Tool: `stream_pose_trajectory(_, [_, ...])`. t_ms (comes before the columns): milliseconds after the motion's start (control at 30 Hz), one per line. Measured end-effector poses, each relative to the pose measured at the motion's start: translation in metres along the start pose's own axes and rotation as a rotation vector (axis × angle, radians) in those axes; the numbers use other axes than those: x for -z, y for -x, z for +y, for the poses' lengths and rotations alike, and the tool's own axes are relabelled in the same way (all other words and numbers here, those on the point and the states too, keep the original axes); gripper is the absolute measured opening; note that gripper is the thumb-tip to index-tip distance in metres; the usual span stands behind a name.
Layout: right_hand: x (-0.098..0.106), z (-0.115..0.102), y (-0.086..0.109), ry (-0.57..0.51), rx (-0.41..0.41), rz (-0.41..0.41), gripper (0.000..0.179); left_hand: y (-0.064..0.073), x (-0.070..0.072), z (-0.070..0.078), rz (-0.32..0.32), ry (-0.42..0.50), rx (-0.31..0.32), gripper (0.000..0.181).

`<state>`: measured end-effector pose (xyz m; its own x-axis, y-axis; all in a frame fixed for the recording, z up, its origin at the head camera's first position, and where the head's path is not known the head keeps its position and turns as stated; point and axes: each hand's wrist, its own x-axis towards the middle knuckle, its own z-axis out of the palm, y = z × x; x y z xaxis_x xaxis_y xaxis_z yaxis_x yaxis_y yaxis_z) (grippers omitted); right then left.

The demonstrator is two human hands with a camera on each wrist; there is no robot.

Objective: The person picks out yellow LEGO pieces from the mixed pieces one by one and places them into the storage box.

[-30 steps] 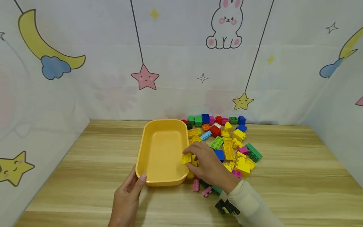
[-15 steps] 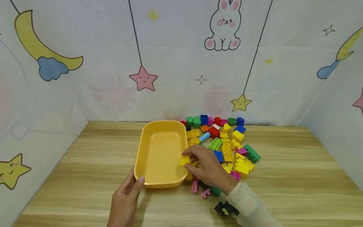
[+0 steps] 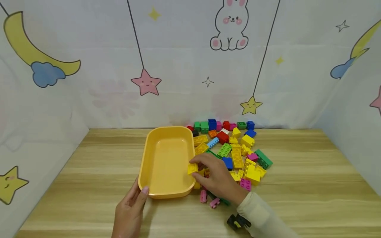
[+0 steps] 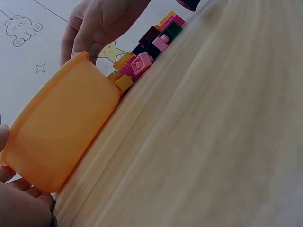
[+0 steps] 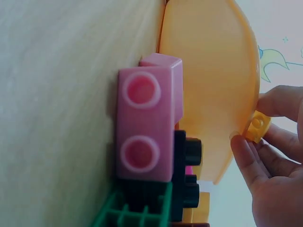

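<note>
A yellow-orange plastic tray (image 3: pixel 166 165) with rounded corners lies on the table, its inside bare. At its near left corner my left hand (image 3: pixel 129 208) grips the rim, thumb on top and fingers beneath. My right hand (image 3: pixel 218 177) pinches a small yellow building block (image 3: pixel 192 168) between thumb and fingertips, right at the tray's right rim. In the right wrist view the yellow block (image 5: pixel 257 125) shows studs between the fingers, beside the rim. Under and around the right hand lie loose building blocks, partly hidden by it.
Many-coloured blocks spread right of the tray, among them a lime block (image 3: pixel 224 150), a dark green block (image 3: pixel 263 159) and pink blocks (image 3: pixel 215 202). A row of blocks stands along the printed backdrop (image 3: pixel 178 66). Wooden tabletop (image 3: pixel 98 165) extends left of the tray.
The whole scene shifts slightly left as the head view moves. Both hands keep their holds, on the tray and on the yellow block, with little visible movement.
</note>
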<state>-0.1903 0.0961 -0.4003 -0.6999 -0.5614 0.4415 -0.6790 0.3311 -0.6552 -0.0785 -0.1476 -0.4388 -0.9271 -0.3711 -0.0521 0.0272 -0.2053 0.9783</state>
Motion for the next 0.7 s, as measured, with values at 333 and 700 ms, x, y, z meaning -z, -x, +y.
stream_pose_trajectory(333, [-0.0023, -0.0004, -0.0016, 0.004, 0.019, 0.02, 0.033, -0.0001, -0.0003, 0.0005, 0.001, 0.014, 0.01, 0.062])
stream_pose_trajectory(700, [-0.0027, -0.0028, 0.0008, 0.001, -0.014, 0.012, 0.033, -0.001, -0.0002, -0.0029, -0.003, 0.076, 0.027, 0.062])
